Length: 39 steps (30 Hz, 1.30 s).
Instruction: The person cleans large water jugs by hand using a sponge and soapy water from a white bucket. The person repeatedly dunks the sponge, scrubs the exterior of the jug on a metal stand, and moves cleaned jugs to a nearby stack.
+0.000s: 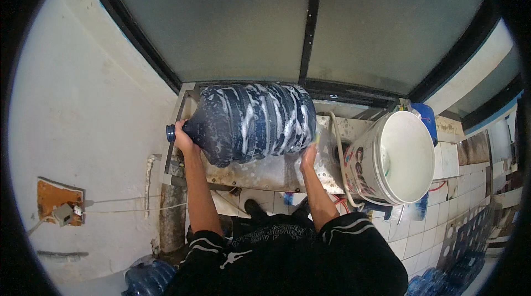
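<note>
A large blue plastic water jug [257, 124] lies on its side over a metal-topped counter [265, 173], streaked with white suds. At its neck, on the left end, my left hand [183, 137] is wrapped just behind the opening. My right hand [308, 157] is against the lower edge of the jug's base. A bit of a yellow-green sponge or pad [317, 138] shows at its fingertips; the rest of it is hidden.
A white plastic bucket [406, 157] stands at the right, with a beige hose [338, 146] beside it. Behind it is a blue container [425, 119]. Frosted window panes [244, 22] rise behind the counter. A wall outlet with a plug [62, 215] trails a cord at left. More jugs [149, 277] lie below.
</note>
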### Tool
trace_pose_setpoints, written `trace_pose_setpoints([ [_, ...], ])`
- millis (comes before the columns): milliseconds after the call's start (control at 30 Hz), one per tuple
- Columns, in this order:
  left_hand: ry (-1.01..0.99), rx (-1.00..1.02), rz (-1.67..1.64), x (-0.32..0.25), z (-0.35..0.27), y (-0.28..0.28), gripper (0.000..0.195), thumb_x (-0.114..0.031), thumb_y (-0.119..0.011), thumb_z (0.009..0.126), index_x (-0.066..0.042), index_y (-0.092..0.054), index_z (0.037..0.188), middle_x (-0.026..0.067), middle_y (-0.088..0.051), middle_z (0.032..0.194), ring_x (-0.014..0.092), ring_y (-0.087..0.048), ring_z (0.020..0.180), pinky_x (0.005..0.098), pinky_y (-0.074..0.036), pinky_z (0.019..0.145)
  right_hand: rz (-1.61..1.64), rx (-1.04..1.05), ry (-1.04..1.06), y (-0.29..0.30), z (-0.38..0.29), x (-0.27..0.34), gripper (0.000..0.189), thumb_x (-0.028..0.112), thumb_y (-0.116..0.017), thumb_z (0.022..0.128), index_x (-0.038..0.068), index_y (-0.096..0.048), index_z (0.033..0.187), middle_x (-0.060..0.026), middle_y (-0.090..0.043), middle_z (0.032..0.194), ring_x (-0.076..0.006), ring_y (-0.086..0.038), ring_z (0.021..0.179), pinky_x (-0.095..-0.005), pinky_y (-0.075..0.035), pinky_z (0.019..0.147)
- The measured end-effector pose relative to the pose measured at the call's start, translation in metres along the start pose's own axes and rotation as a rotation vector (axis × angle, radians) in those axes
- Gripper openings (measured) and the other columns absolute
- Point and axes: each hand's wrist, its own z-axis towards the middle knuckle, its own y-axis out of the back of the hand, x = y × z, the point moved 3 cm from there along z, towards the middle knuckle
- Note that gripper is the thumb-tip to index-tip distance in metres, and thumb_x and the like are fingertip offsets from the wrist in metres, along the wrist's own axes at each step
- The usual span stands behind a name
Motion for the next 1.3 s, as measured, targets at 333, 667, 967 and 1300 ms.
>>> trace_pose_setpoints([
  [333,0.183,0.036,0.241,0.038,0.022,0.087,0.02,-0.027,-0.057,0.074,-0.007,-0.058,0.074,0.0076,-0.06,0.077,0.026,-0.058,0.07,0.0409,-0.047,0.066,0.13,0.454,-0.275,0.005,0.054,0.042,0.059,0.048,-0.037,0.096,0.001,-0.05,0.129,-0.0127,-0.055,0.124,-0.0219,-0.054,0.11,-0.0361,-0.043,0.094],
  [667,0.244,0.092,-0.111,0.018,-0.005,0.075,0.026,-0.031,-0.061,0.082,-0.008,-0.062,0.095,0.0113,-0.065,0.098,0.028,-0.062,0.09,0.0434,-0.048,0.084,0.307,0.541,-0.434,0.045,-0.014,0.004,0.065,0.055,-0.037,0.094,0.003,-0.048,0.132,-0.0141,-0.054,0.129,-0.0245,-0.052,0.117,-0.038,-0.04,0.099],
  [967,-0.195,0.613,0.217,-0.041,-0.114,-0.147,0.014,-0.006,-0.074,0.069,-0.003,-0.067,0.081,0.0068,-0.068,0.084,0.017,-0.063,0.078,0.0311,-0.048,0.077,-0.177,-0.05,0.601,0.063,0.006,0.147,0.05,0.027,-0.056,0.094,-0.007,-0.047,0.129,-0.0174,-0.061,0.111,-0.021,-0.057,0.098,-0.0314,-0.045,0.086],
  [1300,-0.517,1.146,0.656,0.029,-0.228,-0.24,0.033,-0.022,-0.081,0.063,-0.002,-0.066,0.084,0.0078,-0.069,0.079,0.016,-0.064,0.071,0.0312,-0.05,0.07,-0.656,0.102,0.984,0.013,-0.076,0.298,0.033,0.017,-0.053,0.092,0.001,-0.056,0.12,-0.0265,-0.048,0.129,-0.0376,-0.045,0.122,-0.0449,-0.034,0.103],
])
